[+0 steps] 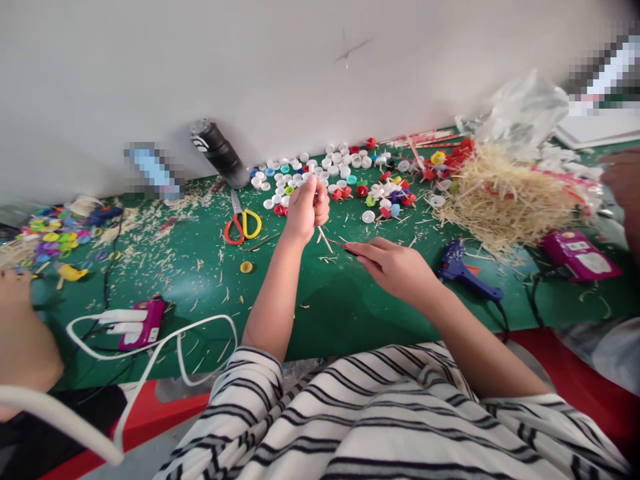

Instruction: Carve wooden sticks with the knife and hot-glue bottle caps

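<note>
My left hand (309, 208) is closed in a fist around a thin pale wooden stick (325, 239), whose lower end sticks out below the fingers. My right hand (400, 267) pinches a slim knife (351, 250) with a dark and red handle. Its thin blade points left, close to the stick's lower end; whether they touch I cannot tell. Pale shavings lie on the green table (330, 313) beneath. Behind my left fist are many white and coloured bottle caps (337, 160), some with sticks in them.
Orange-and-yellow scissors (243, 225) and a black bottle (220, 153) stand to the left. At right are a blue glue gun (467, 273), a straw heap (505, 200) and a magenta box (580, 255). A white cable (160, 343) loops at front left. Other people's arms show at both sides.
</note>
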The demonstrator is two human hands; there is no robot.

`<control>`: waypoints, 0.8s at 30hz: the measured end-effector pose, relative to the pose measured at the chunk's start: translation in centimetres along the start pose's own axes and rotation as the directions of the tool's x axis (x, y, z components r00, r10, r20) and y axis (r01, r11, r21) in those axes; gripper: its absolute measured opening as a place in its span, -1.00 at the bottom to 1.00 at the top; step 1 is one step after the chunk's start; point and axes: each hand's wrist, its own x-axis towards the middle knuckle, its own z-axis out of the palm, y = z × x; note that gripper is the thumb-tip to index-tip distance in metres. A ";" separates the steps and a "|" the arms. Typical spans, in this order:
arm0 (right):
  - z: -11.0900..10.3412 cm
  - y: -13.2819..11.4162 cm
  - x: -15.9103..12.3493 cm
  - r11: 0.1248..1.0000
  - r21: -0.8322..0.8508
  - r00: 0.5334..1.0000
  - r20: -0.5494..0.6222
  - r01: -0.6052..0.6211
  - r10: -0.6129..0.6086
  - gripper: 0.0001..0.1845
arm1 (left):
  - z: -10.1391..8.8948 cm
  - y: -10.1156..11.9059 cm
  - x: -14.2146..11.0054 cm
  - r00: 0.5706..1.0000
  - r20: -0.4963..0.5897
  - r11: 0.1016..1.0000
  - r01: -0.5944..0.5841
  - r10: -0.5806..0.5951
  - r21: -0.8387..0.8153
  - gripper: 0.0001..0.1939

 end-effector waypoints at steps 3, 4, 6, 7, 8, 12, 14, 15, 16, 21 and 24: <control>-0.6 0.1 0.3 0.999 -0.015 0.999 0.012 0.045 -0.045 -0.51 | 0.0 0.1 0.0 1.000 -0.016 1.000 0.010 -0.010 0.000 -0.48; -0.8 0.1 0.5 0.998 -0.025 0.998 0.016 0.060 -0.059 -0.51 | 0.0 0.1 0.0 1.000 -0.015 1.000 0.010 -0.010 0.005 -0.48; -1.0 0.2 1.0 0.995 -0.063 0.997 0.013 0.077 -0.077 -0.51 | 0.1 0.0 0.0 1.000 -0.009 1.000 0.005 -0.005 0.016 -0.48; -1.1 0.2 1.3 0.993 -0.089 0.997 0.013 0.079 -0.079 -0.50 | 0.2 0.0 0.0 1.000 -0.002 1.000 0.000 0.000 0.021 -0.47; -1.1 0.4 1.6 0.990 -0.117 0.997 0.018 0.082 -0.081 -0.49 | 0.2 -0.1 0.0 1.000 0.007 1.000 -0.006 0.006 0.029 -0.47; -0.7 1.0 2.6 0.971 -0.223 0.995 0.052 0.091 -0.081 -0.47 | 0.4 -0.1 -0.1 0.998 0.041 0.995 -0.045 0.042 0.093 -0.47; -0.3 1.3 2.9 0.960 -0.264 0.995 0.067 0.096 -0.081 -0.44 | 0.5 -0.1 -0.2 0.999 0.025 0.993 -0.049 0.047 0.108 -0.48; -0.1 1.4 3.0 0.954 -0.282 0.994 0.078 0.100 -0.081 -0.42 | 0.5 0.0 -0.2 0.999 0.013 0.994 -0.046 0.044 0.101 -0.48; 0.1 1.5 3.1 0.948 -0.300 0.993 0.091 0.105 -0.081 -0.41 | 0.4 0.0 -0.2 0.999 0.002 0.995 -0.041 0.040 0.087 -0.48; 0.6 2.1 3.4 0.927 -0.352 0.987 0.137 0.132 -0.089 -0.35 | 0.2 0.0 0.0 1.000 -0.011 0.999 -0.025 0.026 0.028 -0.45; 0.8 2.2 3.7 0.935 -0.327 0.986 0.141 0.136 -0.095 -0.35 | 0.0 -0.1 0.2 0.999 -0.023 1.000 -0.024 0.024 0.017 -0.45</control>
